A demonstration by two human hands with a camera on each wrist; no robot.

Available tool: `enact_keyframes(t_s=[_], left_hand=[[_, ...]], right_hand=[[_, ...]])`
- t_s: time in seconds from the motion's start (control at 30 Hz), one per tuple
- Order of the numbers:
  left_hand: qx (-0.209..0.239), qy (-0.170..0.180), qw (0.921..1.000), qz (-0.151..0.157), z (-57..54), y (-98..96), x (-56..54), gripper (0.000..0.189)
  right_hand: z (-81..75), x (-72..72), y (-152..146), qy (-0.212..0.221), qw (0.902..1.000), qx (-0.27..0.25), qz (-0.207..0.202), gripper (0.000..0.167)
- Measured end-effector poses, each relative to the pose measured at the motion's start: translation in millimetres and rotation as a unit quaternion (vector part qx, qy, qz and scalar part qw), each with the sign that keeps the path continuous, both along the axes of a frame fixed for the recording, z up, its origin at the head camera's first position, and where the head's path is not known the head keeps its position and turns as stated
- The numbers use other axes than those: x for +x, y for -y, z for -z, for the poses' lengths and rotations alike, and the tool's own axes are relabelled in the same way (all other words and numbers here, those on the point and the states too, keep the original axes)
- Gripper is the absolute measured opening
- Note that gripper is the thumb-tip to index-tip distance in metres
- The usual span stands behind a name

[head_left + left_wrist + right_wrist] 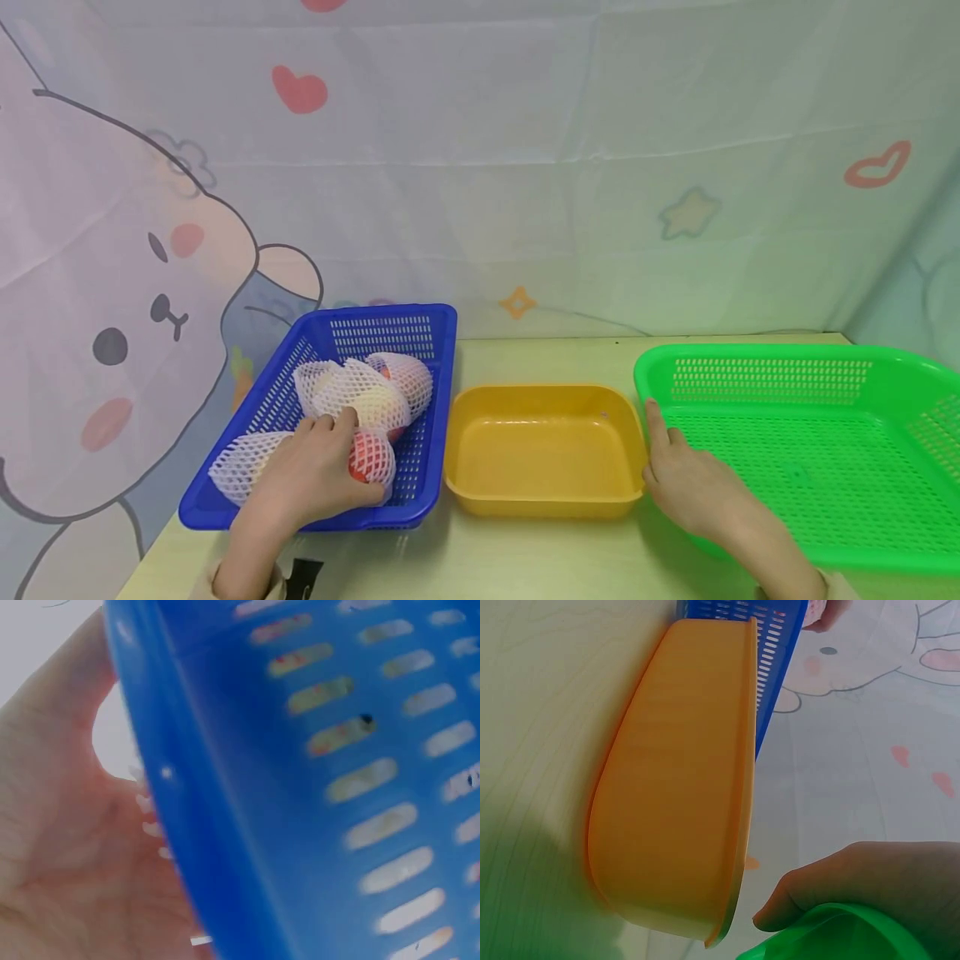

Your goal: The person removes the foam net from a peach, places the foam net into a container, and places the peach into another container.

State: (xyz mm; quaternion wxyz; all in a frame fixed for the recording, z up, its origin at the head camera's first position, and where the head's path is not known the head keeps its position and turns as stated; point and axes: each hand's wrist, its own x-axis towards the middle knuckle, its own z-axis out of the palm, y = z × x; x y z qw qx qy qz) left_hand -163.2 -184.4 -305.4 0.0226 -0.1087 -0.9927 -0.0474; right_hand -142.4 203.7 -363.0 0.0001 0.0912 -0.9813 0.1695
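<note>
My left hand (311, 475) reaches into the blue basket (444, 400) from the front. Its fingers and thumb are bent around a red fruit (372, 458) in a white foam net. More netted fruits, a pale one (378, 410) and a pinkish one (408, 379) among them, lie behind it. The left wrist view shows the palm beside the blue rim, fingertips hidden. My right hand (693, 487) rests at the left rim of the green basket (795, 354), index finger straight along it. Part of this hand (855, 889) shows above the green rim in the right wrist view.
A yellow basin (543, 507) stands between the two baskets, close to both. All three containers sit on a pale wooden table (517, 558). Behind it hangs a cloth (480, 208) printed with a cartoon bear and hearts.
</note>
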Motion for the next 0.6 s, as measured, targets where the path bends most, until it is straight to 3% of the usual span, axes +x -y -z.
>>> enact_keyframes(t_s=[0.4, 0.6], left_hand=[[0.02, -0.027, 0.9995, -0.002, -10.0, -0.7, 7.8, 0.076], [0.028, -0.018, 0.9994, -0.007, -13.7, -0.9, 10.3, 0.079]], right_hand=[[-1.1, 0.5, 0.2, -0.004, 1.0, -0.002, 0.0, 0.069], [-0.9, 0.4, 0.7, -0.001, 1.0, 0.002, 0.001, 0.069]])
